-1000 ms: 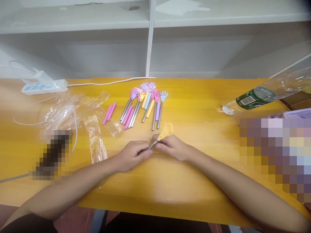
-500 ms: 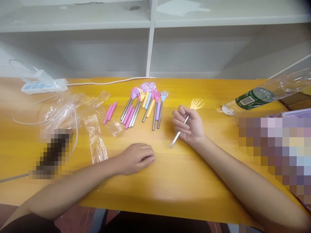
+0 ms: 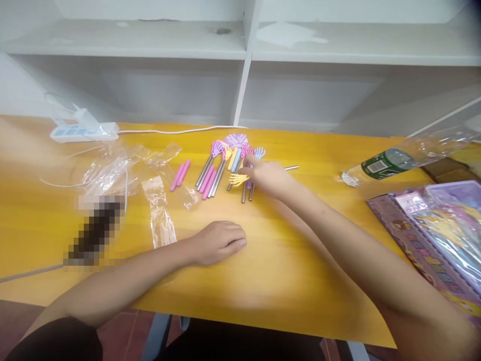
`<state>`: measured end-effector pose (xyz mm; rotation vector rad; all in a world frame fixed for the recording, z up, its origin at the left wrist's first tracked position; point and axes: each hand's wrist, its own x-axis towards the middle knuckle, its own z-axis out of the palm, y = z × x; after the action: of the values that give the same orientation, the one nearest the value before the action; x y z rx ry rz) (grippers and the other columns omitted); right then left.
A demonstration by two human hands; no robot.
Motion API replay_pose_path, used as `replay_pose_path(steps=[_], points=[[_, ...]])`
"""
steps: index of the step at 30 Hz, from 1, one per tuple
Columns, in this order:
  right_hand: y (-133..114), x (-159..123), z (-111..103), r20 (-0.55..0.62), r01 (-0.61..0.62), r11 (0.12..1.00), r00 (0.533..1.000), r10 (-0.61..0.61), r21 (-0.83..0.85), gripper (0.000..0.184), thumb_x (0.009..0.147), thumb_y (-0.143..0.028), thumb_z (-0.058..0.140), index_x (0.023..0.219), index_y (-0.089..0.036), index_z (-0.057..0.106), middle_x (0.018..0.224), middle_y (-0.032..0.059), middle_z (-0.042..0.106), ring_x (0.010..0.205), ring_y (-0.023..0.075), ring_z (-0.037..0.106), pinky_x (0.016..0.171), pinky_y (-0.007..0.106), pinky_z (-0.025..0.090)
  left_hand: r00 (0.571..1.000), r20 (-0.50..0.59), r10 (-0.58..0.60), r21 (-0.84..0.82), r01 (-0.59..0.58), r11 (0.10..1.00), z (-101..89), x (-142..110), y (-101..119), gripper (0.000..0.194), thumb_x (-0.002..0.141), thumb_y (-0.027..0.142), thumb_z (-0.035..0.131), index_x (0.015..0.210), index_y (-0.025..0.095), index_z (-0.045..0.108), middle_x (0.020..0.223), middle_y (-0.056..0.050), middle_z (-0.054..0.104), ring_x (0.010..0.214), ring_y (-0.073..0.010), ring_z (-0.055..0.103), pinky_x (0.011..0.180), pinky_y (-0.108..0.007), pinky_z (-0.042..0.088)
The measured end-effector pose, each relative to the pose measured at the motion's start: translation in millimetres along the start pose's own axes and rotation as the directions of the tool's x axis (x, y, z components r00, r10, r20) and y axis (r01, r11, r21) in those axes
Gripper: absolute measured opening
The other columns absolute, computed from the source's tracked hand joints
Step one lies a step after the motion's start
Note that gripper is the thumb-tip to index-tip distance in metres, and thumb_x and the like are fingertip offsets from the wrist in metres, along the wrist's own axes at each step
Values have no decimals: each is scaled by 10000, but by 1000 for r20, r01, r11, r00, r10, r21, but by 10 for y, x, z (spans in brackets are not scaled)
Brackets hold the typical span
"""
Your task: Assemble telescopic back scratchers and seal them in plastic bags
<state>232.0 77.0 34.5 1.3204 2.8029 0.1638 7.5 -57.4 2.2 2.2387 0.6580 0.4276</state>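
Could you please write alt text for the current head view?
A right hand holds a yellow hand-shaped scratcher over more scratchers on a yellow desk. The left hand rests nearby, between plastic wrappers and a clear bottle.

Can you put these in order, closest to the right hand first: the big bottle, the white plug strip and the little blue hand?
From the right hand:
1. Little blue hand, just behind it
2. Big bottle, off to the right
3. White plug strip, far left

Desk-type workspace, exact kind unclear: yellow wood-look tabletop [image 3: 278, 281], white shelving [image 3: 150, 52], power strip [image 3: 84, 131].
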Motion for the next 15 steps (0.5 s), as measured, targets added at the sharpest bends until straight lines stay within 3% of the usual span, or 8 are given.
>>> replay_pose_path(steps=[4,9,12,15], points=[[80,56,64,2,105,993,994,-105,-56,424,1044,-137,497,1404,-258,688,1338,125,623,676,161,562,573,319,259,1000,0,13,2,-13,1000,10,8,0,394,1142,378,346,820,210,499,805,-21,579,749,-175,515,741,-320,397],[-3,67,0,-1,206,972,978,-207,-114,363,1053,-82,447,1289,-169,709,1321,146,631,661,148,525,554,329,200,1000,-4,-5,10,5,1000,10,7,-10,404,1139,391,343,829,208,527,819,-29,588,761,-181,525,751,-325,415],[-72,-30,-83,-86,192,977,976,-201,-94,396,1037,-36,418,1319,-153,670,1311,151,646,642,136,503,538,335,179,998,-47,-43,-54,41,998,12,-13,-15,409,1132,418,355,841,203,546,834,-35,610,773,-178,546,764,-321,435],[-185,-303,-172,-250,138,989,957,-146,-48,449,1029,-12,381,1368,-185,618,1342,128,656,652,141,518,513,332,196,976,-109,-191,-294,151,944,35,-30,-40,420,1128,475,384,878,195,573,765,-18,628,725,-157,587,734,-298,464]])
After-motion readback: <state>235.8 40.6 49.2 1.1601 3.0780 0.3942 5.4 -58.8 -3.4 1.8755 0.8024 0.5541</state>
